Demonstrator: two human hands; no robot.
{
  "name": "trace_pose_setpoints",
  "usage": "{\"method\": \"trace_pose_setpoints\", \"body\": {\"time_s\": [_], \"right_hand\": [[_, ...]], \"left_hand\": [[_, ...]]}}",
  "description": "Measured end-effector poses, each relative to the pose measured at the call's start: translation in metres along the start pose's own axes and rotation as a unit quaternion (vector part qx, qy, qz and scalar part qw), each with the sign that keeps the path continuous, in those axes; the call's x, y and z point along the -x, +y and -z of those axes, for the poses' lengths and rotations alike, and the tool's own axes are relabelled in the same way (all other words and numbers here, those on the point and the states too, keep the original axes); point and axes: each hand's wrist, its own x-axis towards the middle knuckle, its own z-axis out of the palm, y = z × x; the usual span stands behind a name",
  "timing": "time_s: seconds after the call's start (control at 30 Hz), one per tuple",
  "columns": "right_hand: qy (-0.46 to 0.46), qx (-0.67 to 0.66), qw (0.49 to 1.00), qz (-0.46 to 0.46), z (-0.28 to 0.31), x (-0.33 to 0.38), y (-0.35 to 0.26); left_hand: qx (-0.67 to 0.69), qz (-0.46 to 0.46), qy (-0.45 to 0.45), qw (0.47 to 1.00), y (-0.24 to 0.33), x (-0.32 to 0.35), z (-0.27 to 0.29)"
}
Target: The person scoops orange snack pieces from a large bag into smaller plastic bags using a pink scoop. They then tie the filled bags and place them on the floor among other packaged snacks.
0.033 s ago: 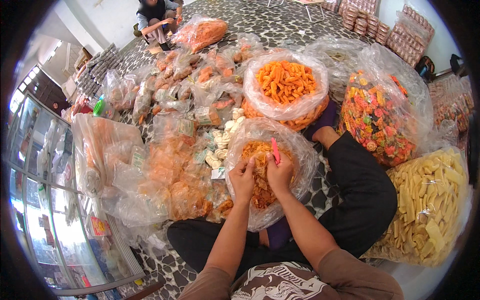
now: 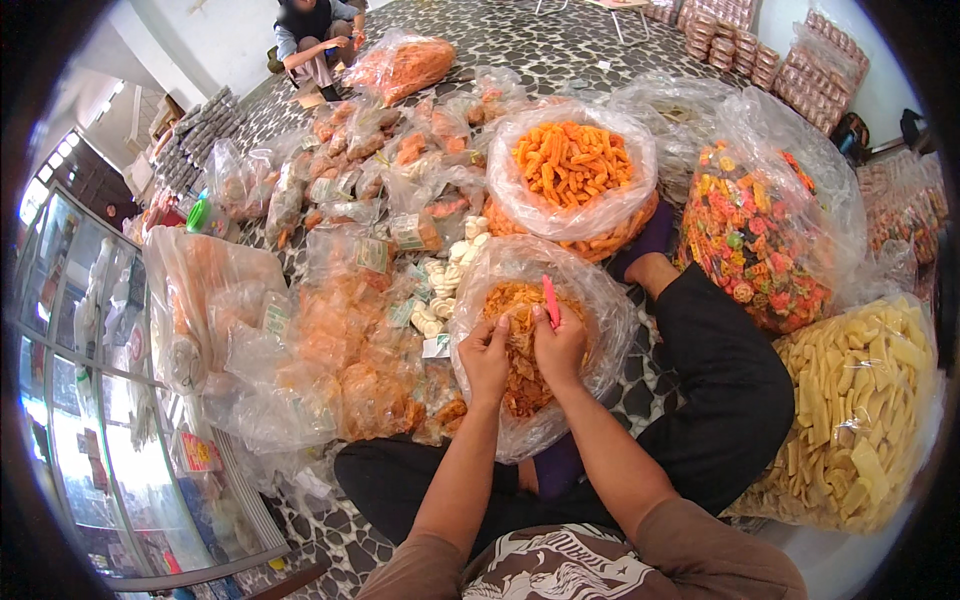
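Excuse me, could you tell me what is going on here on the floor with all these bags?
A person sits cross-legged on the patterned floor, both hands inside an open clear bag of orange crisps. The left hand grips some crisps; the right hand holds a pink stick. Around them stand big bags of orange sticks, mixed coloured snacks and yellow chips, plus many small packed bags. Another person sits farther back.
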Motion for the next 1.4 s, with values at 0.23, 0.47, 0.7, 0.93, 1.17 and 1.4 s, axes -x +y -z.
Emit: {"method": "trace_pose_setpoints", "body": {"time_s": [0.23, 0.47, 0.7, 0.93, 1.17, 1.4], "right_hand": [[-0.025, -0.027, 0.993, 0.109, 0.003, -0.013, -0.002], [-0.032, 0.05, 0.998, 0.016, 0.003, -0.015, -0.001], [-0.063, -0.063, 0.977, -0.193, -0.005, -0.025, 0.01], [-0.079, -0.095, 0.986, -0.111, 0.009, -0.018, 0.009], [-0.054, -0.047, 0.979, 0.192, 0.023, -0.007, 0.007], [-0.032, -0.045, 0.984, 0.171, 0.018, -0.016, 0.008]], "left_hand": [[-0.021, 0.015, -0.038, 0.999, 0.005, -0.016, 0.001], [-0.049, -0.049, -0.021, 0.997, -0.005, -0.012, 0.0], [0.041, 0.079, -0.027, 0.996, -0.009, -0.003, 0.002], [0.094, 0.189, 0.003, 0.977, 0.005, -0.024, -0.004], [0.111, 0.211, -0.025, 0.971, 0.014, -0.05, 0.0], [0.121, 0.225, -0.073, 0.964, 0.017, -0.052, 0.002]]}}
